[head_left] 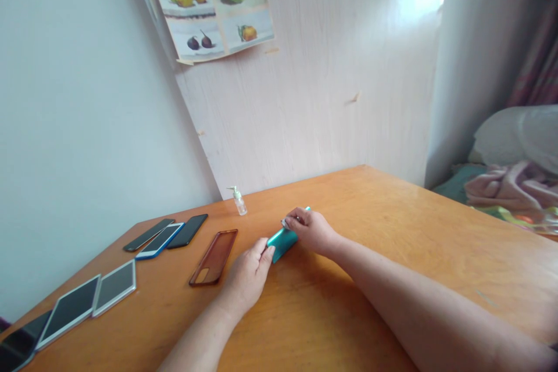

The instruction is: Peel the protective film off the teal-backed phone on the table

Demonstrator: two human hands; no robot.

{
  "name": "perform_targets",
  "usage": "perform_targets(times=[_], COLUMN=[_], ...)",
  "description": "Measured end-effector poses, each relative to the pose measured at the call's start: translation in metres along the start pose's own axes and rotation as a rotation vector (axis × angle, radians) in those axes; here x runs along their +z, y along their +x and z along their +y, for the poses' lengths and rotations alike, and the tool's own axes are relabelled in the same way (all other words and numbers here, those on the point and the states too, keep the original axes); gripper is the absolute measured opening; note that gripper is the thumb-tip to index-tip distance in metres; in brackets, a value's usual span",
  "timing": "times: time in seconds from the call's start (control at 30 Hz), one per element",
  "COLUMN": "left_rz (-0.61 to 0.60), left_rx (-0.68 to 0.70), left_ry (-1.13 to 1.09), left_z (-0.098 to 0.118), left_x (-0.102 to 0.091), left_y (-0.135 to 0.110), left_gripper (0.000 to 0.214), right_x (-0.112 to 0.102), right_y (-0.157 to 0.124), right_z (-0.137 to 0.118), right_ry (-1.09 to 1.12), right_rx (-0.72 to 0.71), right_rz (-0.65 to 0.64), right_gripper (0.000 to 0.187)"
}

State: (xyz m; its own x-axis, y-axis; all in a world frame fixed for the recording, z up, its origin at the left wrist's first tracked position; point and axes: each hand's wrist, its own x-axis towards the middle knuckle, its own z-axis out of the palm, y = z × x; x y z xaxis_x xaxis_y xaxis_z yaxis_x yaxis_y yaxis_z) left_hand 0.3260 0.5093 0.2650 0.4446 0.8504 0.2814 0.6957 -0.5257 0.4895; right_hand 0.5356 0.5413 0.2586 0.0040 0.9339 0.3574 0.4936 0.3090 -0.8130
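A teal phone (284,242) is held tilted on edge just above the wooden table, its glossy back towards me. My left hand (249,270) is closed on its near left end, the thumb lying on the teal back. At the upper edge, my right hand (311,229) pinches a small whitish piece (285,224) against the phone; too little of it shows to name its material. The right hand covers part of the phone's far end. Left of my left hand lies a clear brown phone case (214,257) with a camera cutout.
A small clear pump bottle (240,204) stands near the back of the table (392,232). Along the left side lie a black phone (188,231), a blue-edged phone (160,241), a dark phone (148,235) and several white or dark tablets (70,309). A wall closes off the back.
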Motion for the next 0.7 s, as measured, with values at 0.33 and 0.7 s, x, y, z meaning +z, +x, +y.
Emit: perform_targets(times=[0.33, 0.7], left_rz=[0.002, 0.009], left_rx=[-0.003, 0.007], left_ry=[-0.014, -0.014], left_z=[-0.001, -0.002], left_x=[0.001, 0.001], left_y=[-0.001, -0.001], left_gripper=[0.032, 0.029], right_x=[-0.002, -0.003], right_y=[0.01, 0.004], right_z=[0.014, 0.006], right_ry=[0.028, -0.005], right_rx=[0.099, 0.041], right_rz=[0.084, 0.056], right_gripper=[0.031, 0.029])
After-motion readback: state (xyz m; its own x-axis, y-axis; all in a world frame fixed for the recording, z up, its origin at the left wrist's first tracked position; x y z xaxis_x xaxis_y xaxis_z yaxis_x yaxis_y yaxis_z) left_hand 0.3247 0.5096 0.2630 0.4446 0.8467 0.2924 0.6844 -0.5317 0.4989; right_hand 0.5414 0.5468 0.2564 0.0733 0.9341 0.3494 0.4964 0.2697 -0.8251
